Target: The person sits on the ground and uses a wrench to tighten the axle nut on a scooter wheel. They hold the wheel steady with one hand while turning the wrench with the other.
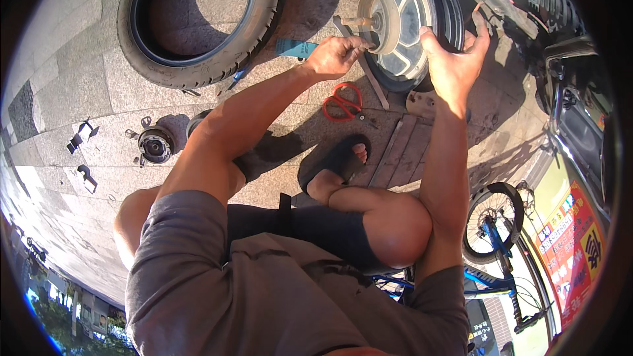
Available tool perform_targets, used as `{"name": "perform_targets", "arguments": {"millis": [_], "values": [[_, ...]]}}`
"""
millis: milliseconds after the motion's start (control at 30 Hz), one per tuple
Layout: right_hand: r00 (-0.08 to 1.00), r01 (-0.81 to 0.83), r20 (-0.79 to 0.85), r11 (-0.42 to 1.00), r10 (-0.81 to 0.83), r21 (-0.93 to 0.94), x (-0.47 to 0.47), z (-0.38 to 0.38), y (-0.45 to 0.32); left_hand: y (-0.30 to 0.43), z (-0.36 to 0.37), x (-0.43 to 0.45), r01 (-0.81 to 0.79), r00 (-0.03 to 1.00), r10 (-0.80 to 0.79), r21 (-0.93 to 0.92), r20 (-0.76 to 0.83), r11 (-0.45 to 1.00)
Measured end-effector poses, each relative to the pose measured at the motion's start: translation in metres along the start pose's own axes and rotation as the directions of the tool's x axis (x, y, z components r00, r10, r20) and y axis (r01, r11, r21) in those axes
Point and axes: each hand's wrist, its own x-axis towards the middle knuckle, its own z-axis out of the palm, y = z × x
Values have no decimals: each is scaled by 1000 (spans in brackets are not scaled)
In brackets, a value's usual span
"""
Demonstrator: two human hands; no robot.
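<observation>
A hub-motor wheel (408, 59), without a tire, stands on the paving. A tan brake drum (390, 15) and a threaded axle (357, 21) project from its side. My left hand (341, 54) pinches the drum's lower edge with bent fingers; whether something small is also between the fingertips is hidden. My right hand (457, 57) holds the wheel's black rim (447, 5), thumb on the near edge, other fingers behind it, the index finger raised. A flat metal tire lever (373, 81) leans beneath the wheel. Red-handled scissors (343, 104) lie below my left hand.
A removed tire (198, 66) lies at the upper left, with a teal box (295, 48) beside it. A brake-shoe plate (156, 146) and black brackets (86, 178) are on the paving at left. At right are a parked vehicle (573, 99) and a blue bicycle (494, 242).
</observation>
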Motion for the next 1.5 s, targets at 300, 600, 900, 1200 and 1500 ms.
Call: {"name": "perform_targets", "arguments": {"millis": [300,600,900,1200,1500], "values": [[1000,19,-6,1000,-19,-9,1,0,3,10,3,-2,-5,997,10,79,-73,997],[999,4,38,1000,-4,-11,-1,-2,0,-5,-18,18,-93,990,119,289,-73,953],[1000,-28,-5,997,29,71,-3,-3,2,8,-27,20,-15,990,-19,241,141,970],[1000,17,5,999,-16,-40,0,-3,1,13,-3,3,8,1000,-8,58,10,998],[1000,13,14,997,-12,-71,3,-5,13,22,-22,9,18,990,-79,463,112,886]]}}
